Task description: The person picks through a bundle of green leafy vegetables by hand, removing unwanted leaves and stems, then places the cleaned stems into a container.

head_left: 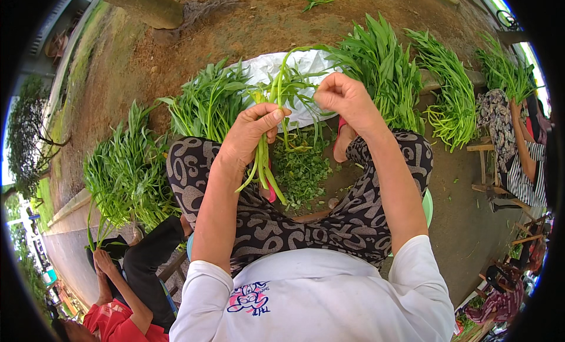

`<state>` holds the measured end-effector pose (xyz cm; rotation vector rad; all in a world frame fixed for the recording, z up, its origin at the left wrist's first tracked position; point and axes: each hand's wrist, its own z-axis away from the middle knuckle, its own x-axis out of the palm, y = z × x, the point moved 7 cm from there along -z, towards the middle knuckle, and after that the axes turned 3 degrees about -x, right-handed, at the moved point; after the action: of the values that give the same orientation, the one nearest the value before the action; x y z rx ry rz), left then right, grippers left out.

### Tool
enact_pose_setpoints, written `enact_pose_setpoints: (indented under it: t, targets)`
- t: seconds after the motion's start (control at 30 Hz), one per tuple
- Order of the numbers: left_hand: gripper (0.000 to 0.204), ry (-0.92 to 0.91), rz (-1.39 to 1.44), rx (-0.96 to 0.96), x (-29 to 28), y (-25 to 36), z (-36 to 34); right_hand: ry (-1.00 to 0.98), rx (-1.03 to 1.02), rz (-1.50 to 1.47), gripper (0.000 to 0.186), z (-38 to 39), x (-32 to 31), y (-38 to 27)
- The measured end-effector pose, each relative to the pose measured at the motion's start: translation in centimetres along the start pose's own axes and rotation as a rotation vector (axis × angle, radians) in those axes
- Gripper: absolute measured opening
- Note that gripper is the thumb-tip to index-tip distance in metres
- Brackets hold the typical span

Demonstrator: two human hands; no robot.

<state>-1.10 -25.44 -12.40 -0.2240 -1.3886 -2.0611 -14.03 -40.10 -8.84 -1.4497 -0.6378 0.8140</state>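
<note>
My left hand (250, 133) grips a small bunch of green leafy stems (265, 165), stalks hanging down between my knees. My right hand (344, 98) is closed and pinches a thin green stem (288, 62) that arcs over from the top of the bunch. Under both hands, on the dirt ground, lies a heap of plucked green leaf scraps (301, 171). My patterned black trousers (353, 218) frame the heap on both sides.
Piles of long green vegetables lie around: left (126, 174), centre-left (209, 104), centre-right (382, 68) and right (450, 92). A white sheet (268, 65) lies behind my hands. A person in red (118, 315) sits lower left; another in stripes (521, 159) sits at right on a wooden stool (484, 149).
</note>
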Motion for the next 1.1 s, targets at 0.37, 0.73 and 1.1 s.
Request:
enact_pose_setpoints:
  t: [0.37, 0.73, 1.1]
  targets:
    - [0.020, -0.006, -0.069, -0.005, 0.0, -0.3, -0.1, 0.057, -0.123, 0.112, 0.023, 0.0, 1.5, -0.3]
    - [0.020, -0.007, -0.072, 0.000, 0.2, -0.2, 0.1, 0.073, -0.105, 0.177, 0.016, 0.1, 1.8, -0.7]
    - [0.019, 0.001, -0.046, -0.006, 0.0, -0.3, 0.1, 0.071, -0.156, 0.338, 0.014, -0.1, 2.2, -0.9]
